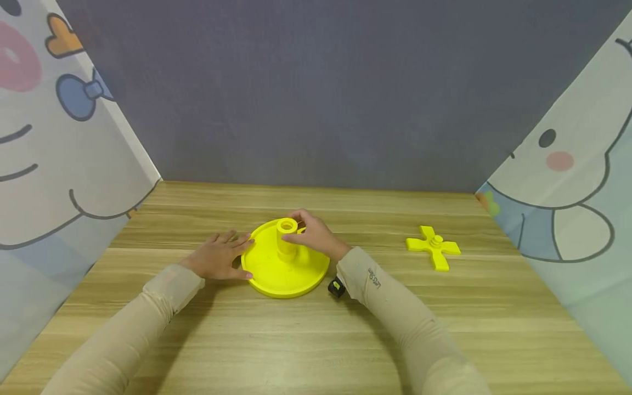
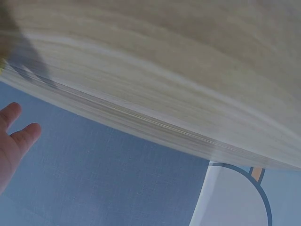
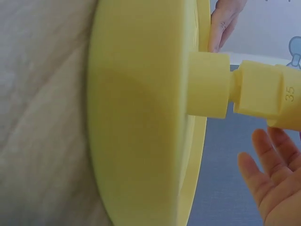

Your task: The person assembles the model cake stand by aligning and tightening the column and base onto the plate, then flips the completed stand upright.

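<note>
A round yellow dish-like base (image 1: 261, 277) with a raised rim lies on the table. From its middle rises a short collar (image 3: 208, 84). My right hand (image 1: 316, 236) holds a hollow yellow tube marked 35 (image 3: 290, 94) upright over that collar, thumb on the near side. In the right wrist view a narrower neck shows between tube and collar; how deep it sits inside is hidden. Fingers spread, my left hand (image 1: 217, 258) rests at the base's left rim. The left wrist view catches only some fingertips of the left hand.
A yellow cross-shaped piece (image 1: 436, 244) with a round stub at its centre lies on the wooden table (image 1: 296, 345) to the right. Behind stands a grey-blue panel (image 1: 316, 99), with cartoon-printed panels on both sides. A small black device (image 1: 337, 287) is at the right wrist.
</note>
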`<state>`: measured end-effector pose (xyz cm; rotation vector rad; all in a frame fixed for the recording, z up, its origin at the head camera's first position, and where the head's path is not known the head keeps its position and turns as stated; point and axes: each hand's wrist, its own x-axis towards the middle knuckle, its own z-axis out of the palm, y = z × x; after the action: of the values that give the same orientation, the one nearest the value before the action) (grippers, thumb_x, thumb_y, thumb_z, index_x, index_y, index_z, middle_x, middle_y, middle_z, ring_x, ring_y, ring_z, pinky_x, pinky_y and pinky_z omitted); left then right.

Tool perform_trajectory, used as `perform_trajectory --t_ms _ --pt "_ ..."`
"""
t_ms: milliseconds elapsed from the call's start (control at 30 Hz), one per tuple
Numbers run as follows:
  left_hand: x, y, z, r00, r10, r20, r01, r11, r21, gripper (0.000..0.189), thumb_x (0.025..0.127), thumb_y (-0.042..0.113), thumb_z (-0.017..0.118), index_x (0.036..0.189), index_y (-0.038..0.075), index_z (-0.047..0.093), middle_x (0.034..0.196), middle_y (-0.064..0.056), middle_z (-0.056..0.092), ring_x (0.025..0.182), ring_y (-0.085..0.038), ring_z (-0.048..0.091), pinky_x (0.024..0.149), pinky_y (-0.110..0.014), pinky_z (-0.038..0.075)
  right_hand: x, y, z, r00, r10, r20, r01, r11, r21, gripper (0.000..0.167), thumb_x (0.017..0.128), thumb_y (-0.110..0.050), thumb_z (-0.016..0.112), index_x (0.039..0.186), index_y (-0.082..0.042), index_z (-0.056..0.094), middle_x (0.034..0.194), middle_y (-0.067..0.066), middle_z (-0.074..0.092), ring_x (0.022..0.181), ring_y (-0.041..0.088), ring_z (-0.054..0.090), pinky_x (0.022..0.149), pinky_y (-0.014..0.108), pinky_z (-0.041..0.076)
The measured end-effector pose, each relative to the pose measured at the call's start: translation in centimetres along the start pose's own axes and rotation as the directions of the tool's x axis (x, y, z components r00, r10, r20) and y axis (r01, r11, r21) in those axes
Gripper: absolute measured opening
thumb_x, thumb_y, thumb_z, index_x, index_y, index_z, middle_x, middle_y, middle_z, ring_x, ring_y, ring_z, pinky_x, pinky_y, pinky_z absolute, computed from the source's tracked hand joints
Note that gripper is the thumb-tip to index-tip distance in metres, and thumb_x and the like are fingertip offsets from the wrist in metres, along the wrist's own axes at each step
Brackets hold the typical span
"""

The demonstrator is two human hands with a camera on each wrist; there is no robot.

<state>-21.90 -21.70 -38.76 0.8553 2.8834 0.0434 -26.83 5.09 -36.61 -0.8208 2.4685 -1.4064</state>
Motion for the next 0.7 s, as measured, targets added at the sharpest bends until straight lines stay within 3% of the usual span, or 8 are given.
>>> perform_trajectory --t_ms 300,467,700 --pt "0.06 0.04 -0.02 1.000 0.004 -0.003 -0.004 1.000 -0.004 0.092 0.084 0.071 0.050 0.147 0.005 0.038 0.151 -0.018 0.033 0.136 -0.049 0.026 0.105 -0.067 0.022 -0.08 0.20 -0.12 0.999 -0.034 0.016 0.033 0.998 0.060 0.055 0.094 -0.011 0.061 0.142 0.003 0.038 0.128 0.018 0.052 0.110 0.029 0.053 0.094 0.037 0.047" --pt "0.02 -0.06 0.11 1.000 -0.003 0.004 0.003 1.000 -0.007 0.091 0.084 0.069 0.051 0.147 0.005 0.037 0.152 -0.017 0.032 0.136 -0.048 0.026 0.105 -0.067 0.021 -0.31 0.09 -0.35 0.999 -0.027 0.036 0.023 0.996 0.090 0.049 0.094 -0.011 0.061 0.138 0.004 0.045 0.128 0.015 0.055 0.109 0.026 0.053 0.093 0.033 0.047" --pt "0.09 0.01 0.05 1.000 -0.004 0.011 0.004 1.000 -0.016 0.091 0.084 0.069 0.051 0.147 0.005 0.037 0.152 -0.018 0.032 0.136 -0.049 0.026 0.105 -0.067 0.020 -0.14 -0.01 -0.22 1.000 -0.013 0.017 0.012 0.998 0.059 0.049 0.090 -0.018 0.068 0.131 0.001 0.051 0.118 0.012 0.059 0.104 0.024 0.055 0.088 0.029 0.049"
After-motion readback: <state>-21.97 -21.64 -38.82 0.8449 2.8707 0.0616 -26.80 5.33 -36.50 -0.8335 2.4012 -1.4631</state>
